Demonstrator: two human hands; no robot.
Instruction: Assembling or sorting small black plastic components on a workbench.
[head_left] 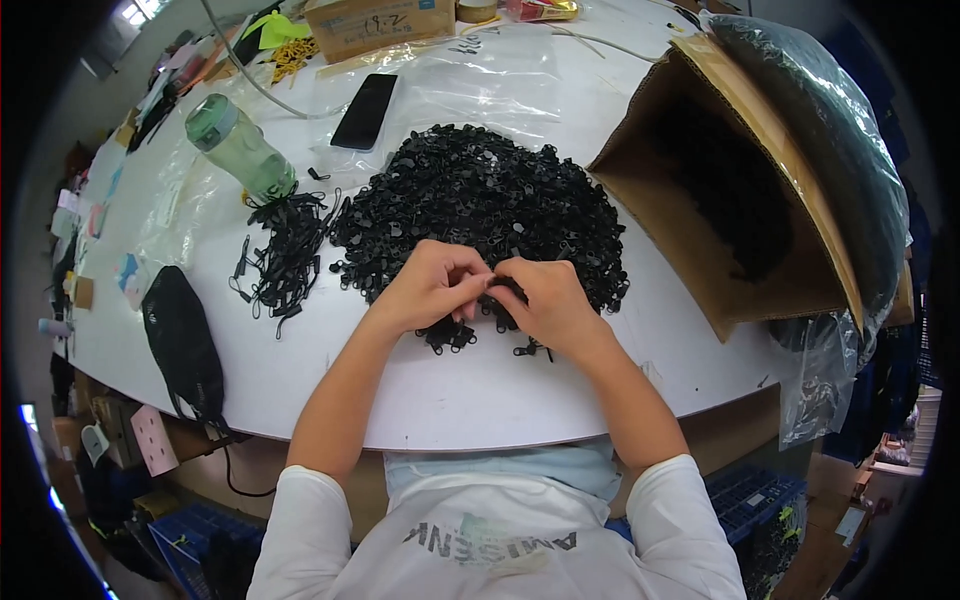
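Observation:
My left hand [432, 288] and my right hand [552, 300] meet fingertip to fingertip at the near edge of a heap of small black zipper sliders [480, 190]. Both hands are closed in a pinch. A small dark piece, which looks like a zipper slider, shows between the fingertips, mostly hidden by them. Under and beside the hands lie a few stray sliders [450, 337]. Left of the heap is a loose bunch of black looped zipper pull cords [285, 250].
A green bottle [240, 148] stands behind the cords, and a black phone [364, 112] lies behind the heap. At the right, an open cardboard box [670, 230] lies tilted beside a plastic bag [830, 120]. A black pouch [184, 345] rests near the table's left edge.

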